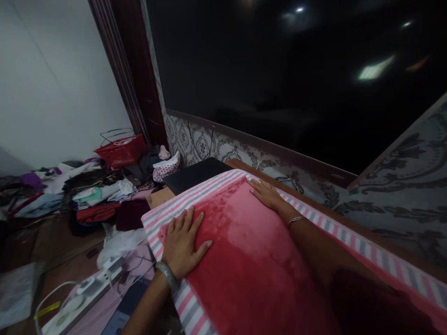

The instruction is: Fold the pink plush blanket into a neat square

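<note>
A red and pink cloth (240, 251) with a striped border of pink, grey and white lies spread out in front of me. My left hand (181, 242) rests flat near its left corner, fingers spread, with a grey band on the wrist. Farther back, my right hand (267, 193) lies flat by the far corner, fingers stretched out, a thin bracelet on that wrist. Both palms press on the cloth and neither hand grasps it. What lies under the cloth is mostly hidden.
Behind the cloth sits a flat black object (199, 174) on a wooden surface, below a large television (279, 83). At left are heaps of clothes (94, 195), a red basket (122, 150), and a white power strip (84, 298) with cables.
</note>
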Motion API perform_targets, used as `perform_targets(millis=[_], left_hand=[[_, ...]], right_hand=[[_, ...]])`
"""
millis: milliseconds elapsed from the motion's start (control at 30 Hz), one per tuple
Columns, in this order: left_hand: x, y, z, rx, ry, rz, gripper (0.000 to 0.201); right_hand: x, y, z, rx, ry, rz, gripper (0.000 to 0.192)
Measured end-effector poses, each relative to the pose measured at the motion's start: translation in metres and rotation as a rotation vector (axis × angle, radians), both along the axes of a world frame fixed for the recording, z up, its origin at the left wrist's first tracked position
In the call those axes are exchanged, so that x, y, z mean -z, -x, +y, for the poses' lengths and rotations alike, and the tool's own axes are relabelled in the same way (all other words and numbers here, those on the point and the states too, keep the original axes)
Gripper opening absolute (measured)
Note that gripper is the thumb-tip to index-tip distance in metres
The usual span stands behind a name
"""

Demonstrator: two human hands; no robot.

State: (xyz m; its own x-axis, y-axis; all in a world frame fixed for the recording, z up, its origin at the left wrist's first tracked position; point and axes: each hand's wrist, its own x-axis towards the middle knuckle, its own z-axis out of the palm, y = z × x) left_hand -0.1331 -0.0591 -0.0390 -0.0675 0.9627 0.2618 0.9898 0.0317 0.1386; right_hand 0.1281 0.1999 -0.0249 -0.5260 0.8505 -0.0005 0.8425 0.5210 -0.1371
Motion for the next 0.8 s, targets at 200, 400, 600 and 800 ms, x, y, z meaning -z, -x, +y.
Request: perform_targets(millis=[200, 400, 600, 800], left_hand=[[0.001, 0.000, -0.001, 0.004, -0.006, 0.006, 0.075], [0.005, 0.002, -0.001, 0.011, -0.015, 0.021, 0.074], [0.007, 0.004, 0.000, 0.013, -0.038, 0.034, 0.073], [-0.001, 0.002, 0.003, 0.000, -0.018, 0.049, 0.072]], right_hand=[[-0.005, 0.026, -0.034, 0.003, -0.122, 0.032, 0.062], [-0.005, 0.045, -0.036, -0.280, -0.008, -0.009, 0.060], [-0.001, 0.035, 0.013, -0.068, 0.017, 0.020, 0.057], [-0.024, 0.042, -0.007, 0.072, 0.023, 0.007, 0.058]])
